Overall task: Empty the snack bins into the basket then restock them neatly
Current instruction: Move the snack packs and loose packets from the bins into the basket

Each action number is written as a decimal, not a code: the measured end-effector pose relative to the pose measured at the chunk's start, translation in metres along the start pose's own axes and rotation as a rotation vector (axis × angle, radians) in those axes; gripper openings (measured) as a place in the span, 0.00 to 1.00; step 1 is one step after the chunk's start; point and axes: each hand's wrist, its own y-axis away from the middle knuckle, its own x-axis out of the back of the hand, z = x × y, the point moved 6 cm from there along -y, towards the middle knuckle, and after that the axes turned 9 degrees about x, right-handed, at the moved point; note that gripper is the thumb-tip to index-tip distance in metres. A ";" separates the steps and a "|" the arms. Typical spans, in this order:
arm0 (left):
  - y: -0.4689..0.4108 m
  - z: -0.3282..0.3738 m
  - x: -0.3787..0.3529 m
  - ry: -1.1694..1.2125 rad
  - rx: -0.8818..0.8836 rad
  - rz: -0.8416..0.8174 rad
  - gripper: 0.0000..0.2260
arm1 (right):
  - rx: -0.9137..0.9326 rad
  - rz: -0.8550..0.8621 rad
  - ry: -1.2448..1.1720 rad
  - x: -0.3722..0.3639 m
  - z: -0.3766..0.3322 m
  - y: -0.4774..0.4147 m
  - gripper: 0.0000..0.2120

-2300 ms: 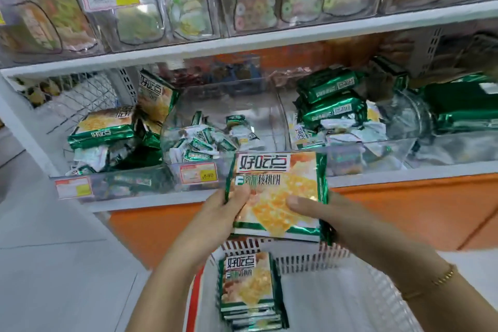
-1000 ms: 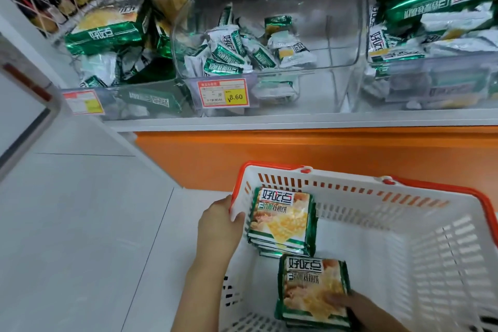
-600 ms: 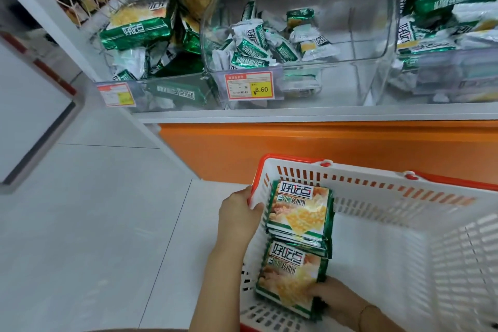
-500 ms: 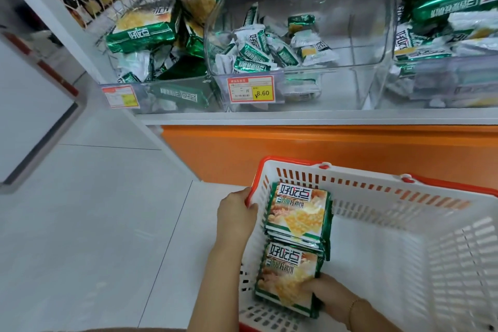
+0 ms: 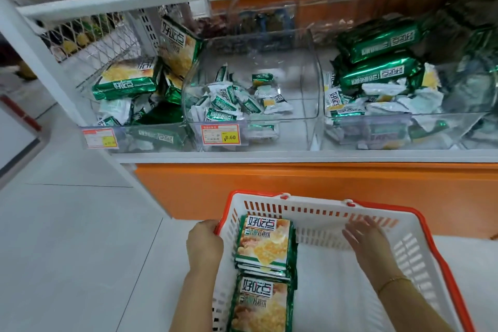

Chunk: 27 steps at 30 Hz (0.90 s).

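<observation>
The left hand [image 5: 204, 245] gripped the left rim of the white, orange-edged basket [image 5: 310, 224], curled over its edge. The right hand [image 5: 369, 244] hovered inside the basket, its fingers [image 5: 358, 229] straight and spread, holding nothing. Two stacks of green biscuit packs [image 5: 265, 244] lay along the basket's left wall. Clear snack bins [image 5: 283, 132] on the shelf [image 5: 296, 156] held sachets and larger packs.
</observation>
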 end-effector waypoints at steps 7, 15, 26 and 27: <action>0.001 0.008 0.004 -0.025 -0.002 -0.017 0.15 | -0.019 -0.019 0.381 -0.019 -0.029 0.007 0.15; 0.044 0.137 0.069 0.219 -0.327 0.039 0.12 | 0.079 -0.538 1.114 -0.069 -0.154 0.067 0.14; 0.051 0.406 0.068 -0.004 -0.856 -0.105 0.22 | 0.737 -0.033 1.174 -0.087 -0.368 -0.008 0.21; 0.043 0.417 0.060 -0.055 -0.854 -0.102 0.24 | 0.684 -0.070 1.177 -0.087 -0.366 -0.020 0.24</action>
